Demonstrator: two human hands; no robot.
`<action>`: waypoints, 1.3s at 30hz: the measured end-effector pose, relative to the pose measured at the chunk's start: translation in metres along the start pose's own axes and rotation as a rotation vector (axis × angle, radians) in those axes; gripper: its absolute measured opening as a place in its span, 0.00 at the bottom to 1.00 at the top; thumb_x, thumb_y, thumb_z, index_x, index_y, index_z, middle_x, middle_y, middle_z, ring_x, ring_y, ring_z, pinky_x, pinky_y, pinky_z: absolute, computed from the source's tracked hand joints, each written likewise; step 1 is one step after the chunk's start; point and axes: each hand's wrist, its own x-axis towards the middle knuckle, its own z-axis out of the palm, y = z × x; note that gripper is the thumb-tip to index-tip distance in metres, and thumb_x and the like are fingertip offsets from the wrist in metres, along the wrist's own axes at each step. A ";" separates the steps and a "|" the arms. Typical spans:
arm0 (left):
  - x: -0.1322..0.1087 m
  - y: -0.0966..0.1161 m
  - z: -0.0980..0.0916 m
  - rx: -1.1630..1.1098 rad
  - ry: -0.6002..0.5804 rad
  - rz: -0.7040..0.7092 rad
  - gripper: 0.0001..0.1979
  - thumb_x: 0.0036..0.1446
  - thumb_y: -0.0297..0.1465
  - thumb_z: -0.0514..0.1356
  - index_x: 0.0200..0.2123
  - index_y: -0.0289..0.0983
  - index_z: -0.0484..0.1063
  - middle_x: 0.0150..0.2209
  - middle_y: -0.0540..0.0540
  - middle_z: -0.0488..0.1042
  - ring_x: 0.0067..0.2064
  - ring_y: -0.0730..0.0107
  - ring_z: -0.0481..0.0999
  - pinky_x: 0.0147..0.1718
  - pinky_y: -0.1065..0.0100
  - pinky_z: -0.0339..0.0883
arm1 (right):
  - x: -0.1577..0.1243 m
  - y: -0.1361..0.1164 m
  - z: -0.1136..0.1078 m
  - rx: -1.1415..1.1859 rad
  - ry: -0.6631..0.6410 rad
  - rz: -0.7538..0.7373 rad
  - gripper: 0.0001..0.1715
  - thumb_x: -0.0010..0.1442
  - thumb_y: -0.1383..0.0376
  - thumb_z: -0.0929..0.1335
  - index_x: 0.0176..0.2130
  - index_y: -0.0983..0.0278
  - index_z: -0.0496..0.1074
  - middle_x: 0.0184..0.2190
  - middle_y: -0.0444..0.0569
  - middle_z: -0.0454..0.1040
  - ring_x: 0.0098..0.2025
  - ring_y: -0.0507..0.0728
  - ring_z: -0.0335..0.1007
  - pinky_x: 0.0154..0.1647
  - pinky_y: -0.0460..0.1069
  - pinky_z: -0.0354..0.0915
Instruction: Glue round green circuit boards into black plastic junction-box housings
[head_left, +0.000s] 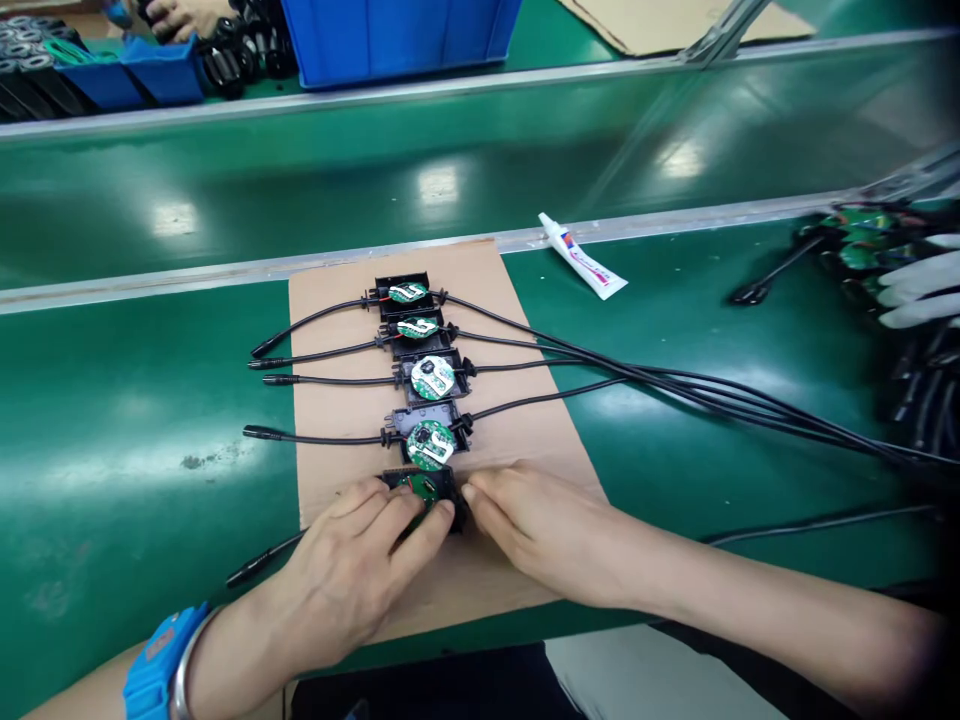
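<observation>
Five-in-a-column would overcount, so: several small black plastic housings (409, 345) lie in a column on a brown cardboard sheet (337, 480). Round green circuit boards (430, 445) rest in or on them, and black cables run out of both ends. My left hand (367, 560) bends over the nearest housing (448, 488), fingers pressed on it and on its circuit board (421, 487). At that housing's right end, my right hand (525, 520) is closed in a pinch; what it grips is hidden. A short plug lead (262, 560) comes out beneath my left hand.
A white tube (581, 258) lies beyond the cardboard. Long black cables (712, 390) cross to a pile of cables and boards (862, 235) at right, with white gloved fingers (922, 285) beside it. Behind the ledge stand a blue bin (405, 40) and another person's hand (187, 18).
</observation>
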 end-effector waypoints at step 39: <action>-0.018 -0.025 -0.006 -0.395 0.247 -0.425 0.05 0.58 0.28 0.59 0.36 0.39 0.75 0.35 0.48 0.74 0.38 0.66 0.71 0.39 0.62 0.65 | 0.009 -0.038 0.081 -0.515 0.779 -0.409 0.20 0.61 0.64 0.65 0.45 0.78 0.75 0.36 0.59 0.72 0.39 0.61 0.58 0.38 0.54 0.59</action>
